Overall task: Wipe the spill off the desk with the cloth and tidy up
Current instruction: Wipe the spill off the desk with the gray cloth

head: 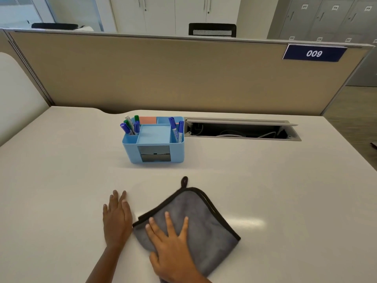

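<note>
The right hand lies flat and open on the grey cloth, fingers spread, palm pressing the near left part of it down onto the table. Nothing is pinched or gripped; a spread palm like this suits pushing the cloth across the surface, since it keeps the fabric flat and loads a wide patch at once. The left hand is also open, palm down on the bare table just beside the cloth's left edge, its thumb side close to or touching the black trim. It looks placed there to brace the body, or to steady the cloth's edge.

The cloth is folded into a rough square, turned like a diamond, with its hanging loop pointing away from the person. It sits near the front of the table, straight ahead of the person.

No spill can be made out: the white top is glossy, and a faint sheen beyond the cloth may be moisture or only reflected light.

Farther back, a blue organiser stands upright and well apart from the cloth, markers sorted into its side compartments. To its right, an open cable tray is set into the table against the partition, which carries a sign reading 009.
</note>
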`<state>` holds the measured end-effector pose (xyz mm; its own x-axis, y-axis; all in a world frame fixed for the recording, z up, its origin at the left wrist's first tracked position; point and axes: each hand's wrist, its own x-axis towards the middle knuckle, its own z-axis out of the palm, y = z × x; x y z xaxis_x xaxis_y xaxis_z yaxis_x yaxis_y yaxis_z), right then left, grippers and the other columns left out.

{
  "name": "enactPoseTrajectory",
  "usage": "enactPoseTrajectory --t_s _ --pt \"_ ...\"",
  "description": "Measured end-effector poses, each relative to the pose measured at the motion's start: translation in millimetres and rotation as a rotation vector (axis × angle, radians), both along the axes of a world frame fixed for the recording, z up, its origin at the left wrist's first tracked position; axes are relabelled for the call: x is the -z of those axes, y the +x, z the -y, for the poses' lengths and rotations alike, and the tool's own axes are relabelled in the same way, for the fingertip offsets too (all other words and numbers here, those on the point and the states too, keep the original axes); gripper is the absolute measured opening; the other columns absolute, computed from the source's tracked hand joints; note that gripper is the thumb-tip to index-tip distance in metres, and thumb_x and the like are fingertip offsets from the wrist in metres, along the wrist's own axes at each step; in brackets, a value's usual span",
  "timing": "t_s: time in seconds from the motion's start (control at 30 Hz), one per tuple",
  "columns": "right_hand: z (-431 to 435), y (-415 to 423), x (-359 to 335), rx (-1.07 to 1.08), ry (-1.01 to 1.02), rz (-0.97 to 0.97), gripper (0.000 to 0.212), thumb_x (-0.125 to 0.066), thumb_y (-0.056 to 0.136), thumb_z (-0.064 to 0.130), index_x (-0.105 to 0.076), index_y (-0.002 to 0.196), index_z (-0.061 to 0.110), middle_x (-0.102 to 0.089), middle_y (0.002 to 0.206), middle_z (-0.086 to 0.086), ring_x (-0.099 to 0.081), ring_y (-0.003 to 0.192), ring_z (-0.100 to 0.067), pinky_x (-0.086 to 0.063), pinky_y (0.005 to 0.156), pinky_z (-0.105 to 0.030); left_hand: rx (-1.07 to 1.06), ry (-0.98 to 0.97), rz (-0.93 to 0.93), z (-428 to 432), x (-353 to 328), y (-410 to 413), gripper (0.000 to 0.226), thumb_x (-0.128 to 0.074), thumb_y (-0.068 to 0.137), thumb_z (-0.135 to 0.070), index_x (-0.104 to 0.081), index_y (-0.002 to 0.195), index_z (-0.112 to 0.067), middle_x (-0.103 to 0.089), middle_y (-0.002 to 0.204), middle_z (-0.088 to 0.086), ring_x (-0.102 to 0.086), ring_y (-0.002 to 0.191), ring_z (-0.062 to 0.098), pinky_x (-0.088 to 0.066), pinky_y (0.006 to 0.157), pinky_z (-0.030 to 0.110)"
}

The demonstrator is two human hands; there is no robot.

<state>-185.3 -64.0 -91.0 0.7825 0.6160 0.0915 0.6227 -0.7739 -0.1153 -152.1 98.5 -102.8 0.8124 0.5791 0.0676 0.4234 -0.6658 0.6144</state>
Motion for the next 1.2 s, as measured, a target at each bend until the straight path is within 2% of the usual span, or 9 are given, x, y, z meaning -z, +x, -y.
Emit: enactPoseTrajectory --t_s 0.23,0.4,0.5,0.57,0.7,0.8,0.93,1.03,1.2 --pt "-35.2 63.2 -13.9 0.199 -0.036 -0.12 0.057 -0.03 0.066 0.046 -0.068 0.106 0.031 -0.067 0.116 0.013 -0.064 0.108 -0.023 -0.041 0.079 -0.069 0.0 -0.044 0.009 -1.0 -1.1 2.0 0.041 -0.025 0.098 -0.011 -0.035 0.138 -0.009 -0.026 0.152 0.012 -0.019 0.143 0.024 -0.005 0.118 0.036" --pt "10.0 115.2 -17.6 0.501 -0.023 -0.16 0.057 -0.033 0.067 0.042 -0.069 0.106 0.021 -0.07 0.112 0.004 -0.065 0.102 -0.033 -0.038 0.07 -0.075 -0.009 -0.039 0.028 -1.7 -1.6 -1.0 0.051 -0.018 0.092 -0.024 -0.039 0.136 -0.009 -0.029 0.151 0.012 -0.021 0.142 0.024 -0.007 0.118 0.037" --pt "46.4 123.5 -12.5 0.63 -0.04 -0.13 0.058 -0.034 0.08 0.043 -0.048 0.132 0.019 -0.05 0.139 -0.001 -0.044 0.126 -0.04 -0.026 0.087 -0.078 -0.005 -0.006 -0.012 -3.2 -1.6 1.3 0.041 -0.026 0.098 -0.016 -0.038 0.136 -0.008 -0.027 0.151 0.013 -0.019 0.143 0.024 -0.007 0.118 0.038" --pt "63.8 113.7 -4.0 0.657 -0.031 -0.128 0.063 -0.024 0.082 0.046 -0.049 0.131 0.015 -0.055 0.134 -0.007 -0.045 0.123 -0.042 -0.028 0.085 -0.077 -0.002 0.049 -0.05 -1.5 -1.7 2.3 0.04 -0.029 0.097 -0.015 -0.041 0.134 -0.005 -0.03 0.149 0.018 -0.02 0.142 0.029 -0.01 0.117 0.043" --pt "79.9 82.2 -3.5 0.607 0.039 -0.239 0.076 0.001 0.092 0.05 -0.06 0.117 0.012 -0.067 0.118 -0.007 -0.062 0.107 -0.037 -0.045 0.079 -0.064 0.088 0.213 -0.011 20.6 -11.0 4.3 0.054 -0.026 0.084 -0.028 -0.061 0.113 0.002 -0.055 0.128 0.028 -0.045 0.125 0.043 -0.036 0.102 0.049" --pt "94.4 64.8 -12.9 0.525 0.073 -0.203 0.076 0.002 0.091 0.055 -0.054 0.121 0.014 -0.065 0.121 -0.002 -0.063 0.109 -0.028 -0.045 0.095 -0.044 0.195 0.228 0.044 57.6 -29.0 11.0 0.046 -0.031 0.081 -0.026 -0.066 0.1 -0.003 -0.067 0.106 0.021 -0.064 0.098 0.039 -0.054 0.079 0.043" --pt "130.7 73.6 -17.0 0.599 0.432 -0.162 0.061 -0.032 0.083 0.045 -0.059 0.118 0.004 -0.06 0.126 -0.014 -0.055 0.118 -0.032 -0.042 0.099 -0.038 0.383 0.111 -0.004 112.1 -42.4 25.1 0.043 -0.033 0.08 -0.032 -0.068 0.091 -0.01 -0.068 0.083 0.009 -0.066 0.072 0.026 -0.055 0.061 0.028" --pt "166.3 86.8 -29.7 0.868 0.454 -0.108 0.04 -0.055 0.085 0.012 -0.053 0.122 -0.001 -0.056 0.125 -0.022 -0.052 0.113 -0.038 -0.046 0.093 -0.045 0.39 -0.026 -0.066 149.0 -50.2 33.8 0.051 -0.028 0.086 -0.041 -0.062 0.107 -0.009 -0.065 0.103 0.01 -0.06 0.094 0.025 -0.051 0.078 0.033" --pt "193.3 91.1 -28.9 1.013 0.363 -0.27 0.051 -0.056 0.088 0.027 -0.044 0.128 -0.002 -0.054 0.117 -0.025 -0.05 0.11 -0.038 -0.047 0.09 -0.044 0.353 -0.023 -0.192 180.9 -49.2 44.2 0.042 -0.04 0.093 -0.032 -0.039 0.127 -0.009 -0.053 0.123 0.01 -0.049 0.113 0.023 -0.041 0.094 0.031"
